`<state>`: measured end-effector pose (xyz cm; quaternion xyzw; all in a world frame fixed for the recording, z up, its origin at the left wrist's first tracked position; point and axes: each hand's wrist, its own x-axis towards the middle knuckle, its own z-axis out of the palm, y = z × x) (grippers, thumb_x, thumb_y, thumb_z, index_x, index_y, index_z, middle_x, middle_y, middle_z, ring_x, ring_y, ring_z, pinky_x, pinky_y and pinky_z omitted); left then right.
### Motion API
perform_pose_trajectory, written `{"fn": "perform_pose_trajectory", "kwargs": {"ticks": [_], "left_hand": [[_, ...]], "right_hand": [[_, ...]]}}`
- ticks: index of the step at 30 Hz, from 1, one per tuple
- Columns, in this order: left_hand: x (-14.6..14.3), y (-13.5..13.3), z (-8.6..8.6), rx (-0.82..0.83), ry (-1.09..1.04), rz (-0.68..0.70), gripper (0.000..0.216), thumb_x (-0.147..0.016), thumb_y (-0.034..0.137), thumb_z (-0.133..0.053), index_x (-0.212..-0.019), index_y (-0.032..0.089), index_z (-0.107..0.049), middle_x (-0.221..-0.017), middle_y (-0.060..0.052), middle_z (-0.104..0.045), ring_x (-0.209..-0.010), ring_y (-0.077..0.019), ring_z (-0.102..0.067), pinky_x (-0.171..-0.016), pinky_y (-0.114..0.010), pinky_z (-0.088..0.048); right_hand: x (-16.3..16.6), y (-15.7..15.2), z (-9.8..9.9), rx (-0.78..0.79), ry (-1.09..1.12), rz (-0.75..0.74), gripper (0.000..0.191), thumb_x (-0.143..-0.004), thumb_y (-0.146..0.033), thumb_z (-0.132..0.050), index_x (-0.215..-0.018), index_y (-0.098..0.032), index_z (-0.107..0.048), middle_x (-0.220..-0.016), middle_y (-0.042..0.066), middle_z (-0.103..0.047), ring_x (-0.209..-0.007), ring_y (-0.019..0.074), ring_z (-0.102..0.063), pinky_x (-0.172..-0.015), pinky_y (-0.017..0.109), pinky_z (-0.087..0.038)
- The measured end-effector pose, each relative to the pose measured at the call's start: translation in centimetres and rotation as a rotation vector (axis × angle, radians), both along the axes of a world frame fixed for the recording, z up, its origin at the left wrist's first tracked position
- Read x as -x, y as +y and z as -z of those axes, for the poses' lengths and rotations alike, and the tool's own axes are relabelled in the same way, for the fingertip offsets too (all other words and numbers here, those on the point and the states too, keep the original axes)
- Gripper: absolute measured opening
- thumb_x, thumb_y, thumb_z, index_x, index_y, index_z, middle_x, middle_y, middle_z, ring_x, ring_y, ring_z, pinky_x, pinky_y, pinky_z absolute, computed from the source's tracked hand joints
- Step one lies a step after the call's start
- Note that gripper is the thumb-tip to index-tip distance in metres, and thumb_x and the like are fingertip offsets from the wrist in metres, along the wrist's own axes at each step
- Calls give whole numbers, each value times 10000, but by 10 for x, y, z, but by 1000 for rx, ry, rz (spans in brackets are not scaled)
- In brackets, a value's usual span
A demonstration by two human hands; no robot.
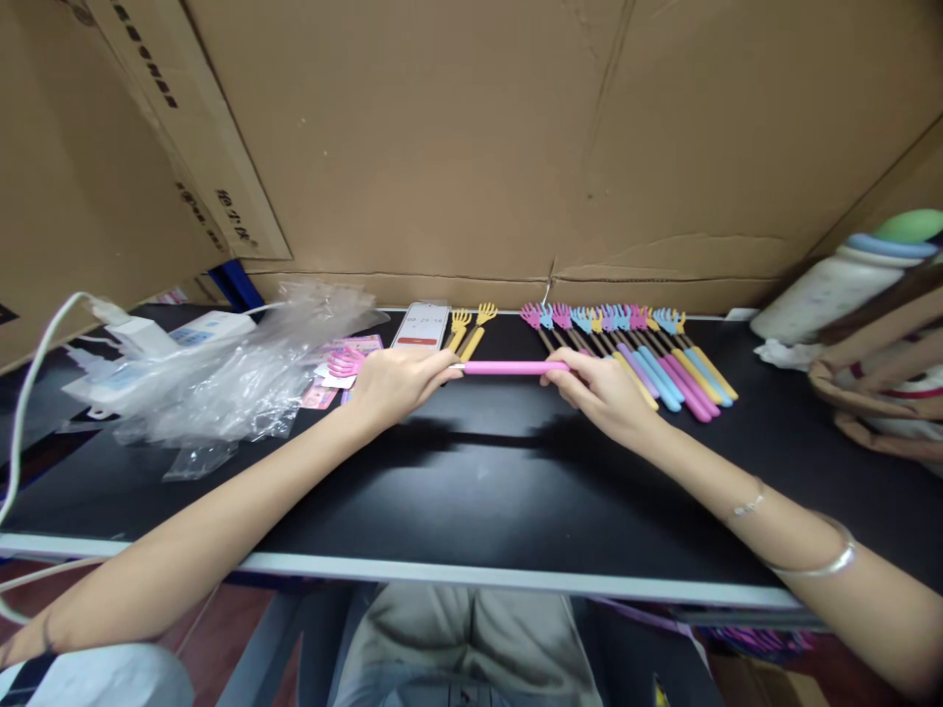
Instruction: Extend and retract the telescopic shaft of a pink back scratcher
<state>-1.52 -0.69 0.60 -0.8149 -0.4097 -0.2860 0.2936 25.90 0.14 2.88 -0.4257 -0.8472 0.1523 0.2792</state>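
Note:
A pink back scratcher (512, 368) is held level above the black table between my two hands. My left hand (398, 381) closes round its metal rod near the claw end, and the pink claw head (345, 363) sticks out to the left. My right hand (598, 391) grips the far end of the pink handle. Beyond my right hand lies a row of several back scratchers (682, 378) in pink, blue, yellow and purple, claws toward the back. Two yellow back scratchers (471, 332) lie behind my left hand, beside a phone (421, 326) showing a timer.
Crumpled clear plastic bags (236, 378) cover the left of the table (486, 506), near a white power strip (210, 332) with cables. Colourful cards (318, 396) lie by my left hand. A white bottle (829, 285) and a tan bag (876, 378) stand at right. Cardboard (457, 147) walls the back.

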Motion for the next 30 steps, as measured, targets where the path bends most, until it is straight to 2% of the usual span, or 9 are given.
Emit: {"fn": "perform_pose_trajectory", "kwargs": {"ticks": [4,7,10,12,14,17,19,24,30], "left_hand": [[0,-1,-1,-58,68,-31,489,-996,448,-289,-741,200,-625,-634,-3,-644,-542,-107,-559,-453,-258,-218],[-1,-4,-5,-118,125,0,455,-992,433,-325,-738,200,-621,-617,-4,-638,-552,-114,-566,-461,-261,-230],[-3,-6,-8,-111,131,18,436,-988,432,-343,-746,199,-623,-637,-10,-650,-568,-121,-576,-472,-261,-246],[-5,-6,-7,-75,105,1,438,-988,437,-337,-752,198,-619,-650,-12,-656,-572,-124,-581,-473,-262,-247],[-6,-6,-5,-37,87,-20,425,-987,439,-336,-778,198,-617,-670,-13,-663,-579,-126,-590,-473,-260,-245],[-8,-6,-4,19,64,-48,384,-983,431,-352,-828,198,-615,-693,-13,-669,-586,-130,-599,-468,-255,-234],[-7,-6,-5,58,41,-53,361,-979,422,-362,-854,197,-615,-719,-18,-674,-604,-135,-608,-465,-249,-240],[-5,-5,-9,115,44,-12,276,-957,355,-395,-892,188,-605,-811,-31,-678,-699,-154,-628,-505,-246,-320],[1,-3,-8,100,108,20,323,-988,353,-334,-867,199,-591,-781,-15,-650,-696,-147,-610,-514,-243,-317]], "right_hand": [[3,3,5,293,177,-119,497,-921,-572,-310,-683,-178,-497,-487,-45,-365,-458,79,-338,-489,227,-273],[4,3,5,538,222,-171,554,-913,-617,-260,-603,-187,-423,-468,-49,-321,-433,71,-291,-455,229,-239],[4,4,4,653,216,-183,550,-907,-630,-251,-592,-197,-378,-457,-53,-300,-416,70,-258,-434,233,-209],[2,5,4,550,170,-151,539,-915,-613,-243,-628,-192,-420,-469,-41,-352,-431,81,-315,-454,236,-246],[1,6,3,294,62,-55,492,-927,-569,-269,-700,-187,-479,-525,-19,-448,-489,98,-408,-507,240,-291],[-1,4,1,-127,-197,127,367,-921,-499,-352,-803,-199,-527,-603,0,-548,-546,126,-477,-538,251,-273],[-3,3,-1,-296,-329,170,336,-919,-485,-368,-864,-204,-545,-650,17,-597,-565,143,-507,-536,258,-257],[-7,3,-2,-474,-418,119,379,-955,-472,-303,-913,-202,-566,-797,51,-663,-704,169,-586,-572,266,-284],[-8,2,1,-493,-467,110,420,-961,-491,-276,-891,-207,-578,-755,45,-656,-680,163,-582,-565,271,-271]]}}
